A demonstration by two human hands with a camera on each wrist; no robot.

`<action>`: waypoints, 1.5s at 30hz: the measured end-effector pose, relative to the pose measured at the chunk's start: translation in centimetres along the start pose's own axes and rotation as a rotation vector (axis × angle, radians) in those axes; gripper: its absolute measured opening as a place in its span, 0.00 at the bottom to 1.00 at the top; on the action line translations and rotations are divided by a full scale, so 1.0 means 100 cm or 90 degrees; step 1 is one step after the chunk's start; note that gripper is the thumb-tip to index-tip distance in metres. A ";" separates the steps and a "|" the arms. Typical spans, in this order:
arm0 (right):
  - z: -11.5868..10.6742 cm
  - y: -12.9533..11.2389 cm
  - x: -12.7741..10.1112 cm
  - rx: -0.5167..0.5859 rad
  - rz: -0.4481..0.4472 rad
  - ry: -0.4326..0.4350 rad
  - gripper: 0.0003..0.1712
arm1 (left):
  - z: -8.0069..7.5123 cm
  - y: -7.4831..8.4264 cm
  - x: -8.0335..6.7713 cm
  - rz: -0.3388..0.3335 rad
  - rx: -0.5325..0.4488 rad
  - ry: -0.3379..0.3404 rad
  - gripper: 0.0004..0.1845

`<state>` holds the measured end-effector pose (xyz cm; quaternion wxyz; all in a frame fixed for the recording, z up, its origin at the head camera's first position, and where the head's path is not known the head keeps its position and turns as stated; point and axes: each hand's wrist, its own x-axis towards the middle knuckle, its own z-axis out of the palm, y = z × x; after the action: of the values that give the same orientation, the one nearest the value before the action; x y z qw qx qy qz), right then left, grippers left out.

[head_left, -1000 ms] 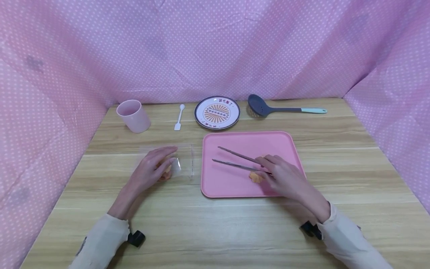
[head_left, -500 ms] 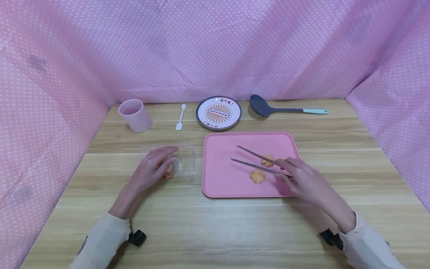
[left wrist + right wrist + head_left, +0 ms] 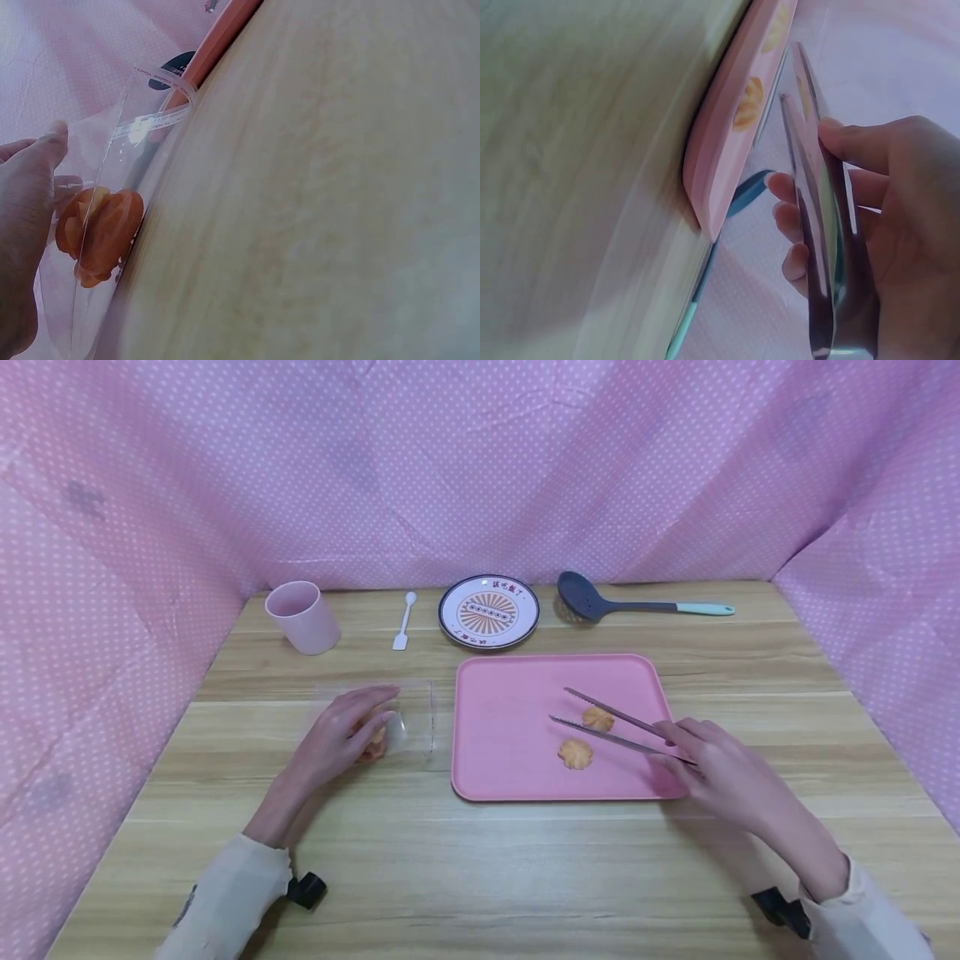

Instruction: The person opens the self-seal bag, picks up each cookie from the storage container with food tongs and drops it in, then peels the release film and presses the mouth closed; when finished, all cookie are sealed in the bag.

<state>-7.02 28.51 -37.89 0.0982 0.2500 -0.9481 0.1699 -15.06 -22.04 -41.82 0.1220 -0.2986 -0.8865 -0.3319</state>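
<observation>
My left hand pinches the upper layer of a clear plastic bag lying on the table, left of a pink tray. Inside the bag, a few orange-brown cookies show in the left wrist view, partly behind the film. With thumb and fingers, my right hand holds metal tongs, whose arms are spread apart. Their tips reach over the tray with nothing gripped between them. One flower-shaped cookie lies on the tray in front of the tongs; another cookie sits beneath the spread arms.
Along the back of the wooden table stand a pink cup, a small white spoon, a round printed plate and a grey skimmer with a mint handle. Pink dotted cloth hangs behind and at both sides.
My right hand has drawn the tongs rightward across the tray, so both cookies there come into fuller view. My left hand stays on the bag.
</observation>
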 end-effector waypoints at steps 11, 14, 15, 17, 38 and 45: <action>-0.011 0.012 -0.017 -0.020 0.026 -0.022 0.24 | 0.001 -0.001 -0.001 0.002 0.004 -0.003 0.20; -0.012 0.014 -0.021 -0.019 0.035 -0.025 0.25 | 0.001 -0.001 -0.001 -0.003 0.003 -0.005 0.20; -0.012 0.014 -0.022 -0.019 0.038 -0.026 0.25 | 0.001 -0.001 -0.001 -0.004 0.003 -0.006 0.20; -0.013 0.015 -0.025 -0.017 0.044 -0.026 0.26 | 0.001 -0.001 -0.001 -0.006 0.002 -0.008 0.20; -0.013 0.024 -0.033 -0.038 0.035 -0.024 0.24 | 0.001 -0.001 0.000 -0.006 -0.001 -0.006 0.20; -0.012 0.025 -0.033 -0.046 0.032 -0.017 0.25 | 0.001 0.001 0.000 0.009 0.004 0.006 0.20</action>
<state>-5.32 32.47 -38.41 0.0905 0.2245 -0.9609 0.1347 -14.99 -21.93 -41.81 0.1295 -0.3031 -0.8848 -0.3293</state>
